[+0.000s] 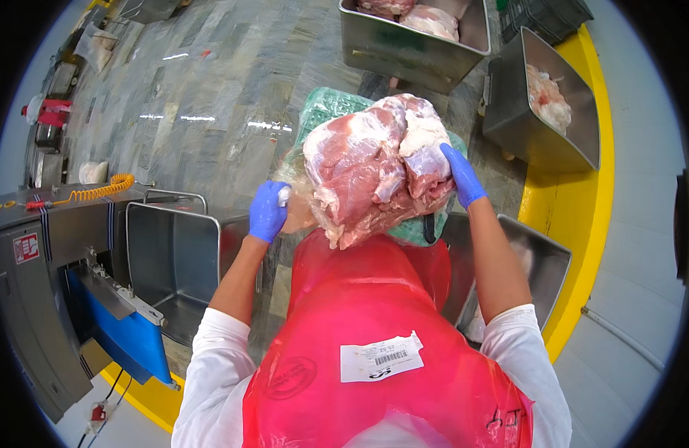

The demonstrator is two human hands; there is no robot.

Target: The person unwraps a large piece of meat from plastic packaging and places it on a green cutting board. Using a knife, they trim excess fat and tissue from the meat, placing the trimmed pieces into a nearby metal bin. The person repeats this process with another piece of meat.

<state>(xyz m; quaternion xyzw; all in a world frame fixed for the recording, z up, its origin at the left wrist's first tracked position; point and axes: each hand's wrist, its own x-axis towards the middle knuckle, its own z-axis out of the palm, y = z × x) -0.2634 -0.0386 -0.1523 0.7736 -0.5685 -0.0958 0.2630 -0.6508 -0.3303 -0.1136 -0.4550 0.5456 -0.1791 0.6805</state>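
A large raw cut of meat (359, 164), pink with white fat, lies in front of me on green crates (326, 104). Clear plastic film (299, 205) shows along its left side. My left hand (268, 213), in a blue glove, is closed at the film, with a whitish bunched bit of it at the fingers. Against the meat's right side presses my right hand (464, 175), also blue-gloved, its fingers along a pale fatty part. The right thumb is hard to make out. A black handle-like piece (429, 228) pokes out below the meat.
Steel bins with meat stand ahead (411, 56) and at right (542, 112). Another steel bin (509, 276) sits by my right forearm. At left are a steel tub (172, 254) and a machine (30, 313) with a blue flap. A yellow kerb (568, 209) runs along the right wall.
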